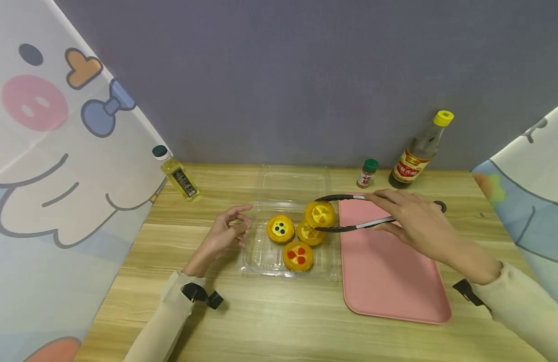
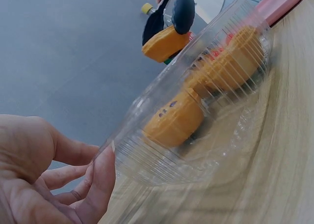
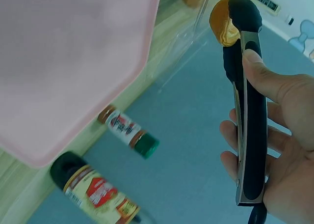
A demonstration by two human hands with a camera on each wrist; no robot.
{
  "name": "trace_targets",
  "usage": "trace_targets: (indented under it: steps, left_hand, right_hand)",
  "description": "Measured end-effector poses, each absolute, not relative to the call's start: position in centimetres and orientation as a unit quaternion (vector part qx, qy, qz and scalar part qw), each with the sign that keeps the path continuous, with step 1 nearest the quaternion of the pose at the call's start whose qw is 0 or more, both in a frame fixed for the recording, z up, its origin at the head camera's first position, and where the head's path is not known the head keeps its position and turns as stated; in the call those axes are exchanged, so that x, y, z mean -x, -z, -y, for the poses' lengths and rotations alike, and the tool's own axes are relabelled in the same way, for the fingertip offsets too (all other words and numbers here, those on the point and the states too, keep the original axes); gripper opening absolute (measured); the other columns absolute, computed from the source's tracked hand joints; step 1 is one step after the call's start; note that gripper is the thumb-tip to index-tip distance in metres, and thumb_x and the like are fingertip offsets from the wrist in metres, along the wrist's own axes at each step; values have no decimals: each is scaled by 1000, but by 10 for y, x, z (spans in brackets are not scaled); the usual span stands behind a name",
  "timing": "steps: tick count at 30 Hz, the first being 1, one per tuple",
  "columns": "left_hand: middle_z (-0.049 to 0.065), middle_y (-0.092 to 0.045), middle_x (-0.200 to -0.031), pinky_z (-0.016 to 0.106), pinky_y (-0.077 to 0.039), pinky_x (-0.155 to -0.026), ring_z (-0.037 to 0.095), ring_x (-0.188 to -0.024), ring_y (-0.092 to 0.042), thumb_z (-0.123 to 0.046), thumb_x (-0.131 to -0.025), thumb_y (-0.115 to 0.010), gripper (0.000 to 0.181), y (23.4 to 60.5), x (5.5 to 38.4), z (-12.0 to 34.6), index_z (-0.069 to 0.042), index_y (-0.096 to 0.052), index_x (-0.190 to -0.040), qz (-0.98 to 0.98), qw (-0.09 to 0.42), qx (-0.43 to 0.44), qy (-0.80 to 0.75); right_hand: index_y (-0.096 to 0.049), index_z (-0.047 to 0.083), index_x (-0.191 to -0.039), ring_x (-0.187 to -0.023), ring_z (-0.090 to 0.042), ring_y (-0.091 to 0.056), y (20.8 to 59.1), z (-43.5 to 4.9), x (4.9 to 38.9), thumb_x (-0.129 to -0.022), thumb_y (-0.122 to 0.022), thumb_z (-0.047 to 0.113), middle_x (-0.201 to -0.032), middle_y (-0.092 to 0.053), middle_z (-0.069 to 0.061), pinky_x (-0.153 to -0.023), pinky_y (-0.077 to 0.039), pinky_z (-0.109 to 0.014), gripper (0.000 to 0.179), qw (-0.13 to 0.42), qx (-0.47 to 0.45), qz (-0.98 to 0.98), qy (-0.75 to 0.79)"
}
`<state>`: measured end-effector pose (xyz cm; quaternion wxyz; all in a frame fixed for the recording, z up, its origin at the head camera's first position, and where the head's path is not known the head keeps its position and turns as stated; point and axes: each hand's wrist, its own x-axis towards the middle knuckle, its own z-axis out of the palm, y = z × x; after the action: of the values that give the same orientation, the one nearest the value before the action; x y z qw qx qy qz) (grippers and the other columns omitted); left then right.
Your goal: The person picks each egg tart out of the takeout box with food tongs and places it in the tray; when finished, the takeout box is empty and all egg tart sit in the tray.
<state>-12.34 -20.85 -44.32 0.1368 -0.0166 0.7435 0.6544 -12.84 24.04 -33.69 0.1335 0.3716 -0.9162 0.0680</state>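
My right hand [image 1: 414, 221] grips black-and-silver tongs [image 3: 252, 130], whose dark tips clasp an egg tart [image 1: 321, 214] topped with yellow wedges. That tart is raised above the clear plastic container [image 1: 260, 264] in the left wrist view. Inside the container sit a tart with blue dots [image 1: 280, 229], another yellow-wedge tart [image 1: 306, 235], partly hidden under the raised one in the head view, and a tart with red pieces [image 1: 298, 256]. My left hand [image 1: 226, 229] is at the container's left side, thumb and finger pinching its rim in the left wrist view.
A pink tray [image 1: 392, 281] lies right of the container, under my right hand. The container's lid [image 1: 294, 183] is folded back. Behind stand a green-capped spice jar [image 1: 367, 173] and a yellow-capped sauce bottle [image 1: 414, 156]. An oil bottle [image 1: 179, 173] is at back left.
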Motion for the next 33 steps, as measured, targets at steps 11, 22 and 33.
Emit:
trace_targets:
  steps: [11, 22, 33]
  left_hand:
    - [9, -57, -114, 24, -60, -55, 14, -69, -61, -3, -101, -60, 54, 443, 124, 209, -10, -48, -154, -744, 136, 22, -654]
    - [8, -57, -113, 25, -60, -55, 15, -69, -61, -3, -102, -60, 53, 443, 125, 210, -11, -49, -153, -746, 136, 24, -652]
    - [10, -58, -113, 25, -61, -56, 16, -70, -61, -3, -102, -60, 54, 444, 125, 211, -9, -48, -154, -747, 138, 16, -651]
  right_hand:
    - [-64, 10, -140, -109, -42, -71, 335, -280, 140, -75, -92, 19, -131, -68, -14, -80, -59, -62, 71, 149, -334, 930, -45]
    - [-63, 6, -139, -96, -43, -72, 351, -308, 151, -77, -91, 16, -132, -66, -19, -72, -57, -68, 69, 114, -313, 942, -36]
    - [-65, 5, -137, -92, -47, -71, 367, -313, 157, -80, -89, 19, -130, -67, -22, -60, -58, -60, 63, 83, -300, 950, -36]
